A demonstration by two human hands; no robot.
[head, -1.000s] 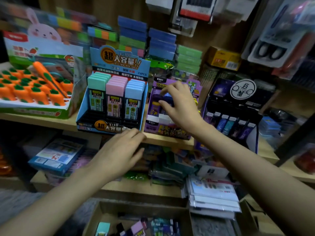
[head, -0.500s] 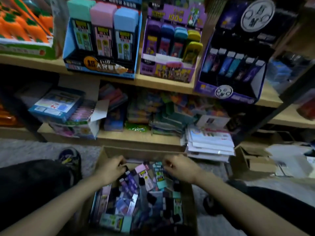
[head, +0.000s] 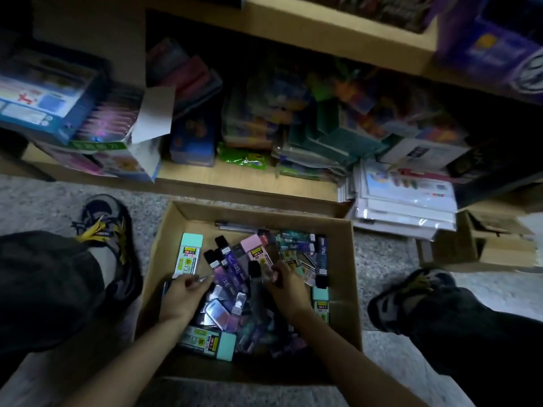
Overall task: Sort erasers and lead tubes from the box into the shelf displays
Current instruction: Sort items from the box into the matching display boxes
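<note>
Cardboard box [head: 343, 259] sits open on the speckled floor between the person's two shoes, seen from the head camera looking straight down. It is heaped with stock: a mint eraser [head: 189, 254] by the left wall, a pink eraser [head: 255, 251] near the middle, another mint one at the near edge, and many purple lead tubes [head: 232, 268] jumbled across each other. The left hand [head: 185, 295] is in the box with fingers curled, pinching a thin pale tube [head: 204, 278] at its fingertips. The right hand [head: 286, 284] is curled around a dark tube [head: 254, 270] just beside the pink eraser. The low wooden shelf [head: 235, 177] stands behind the box; the displays are mostly out of frame above. Judging by the full box, most of the sorting is left to do.
</note>
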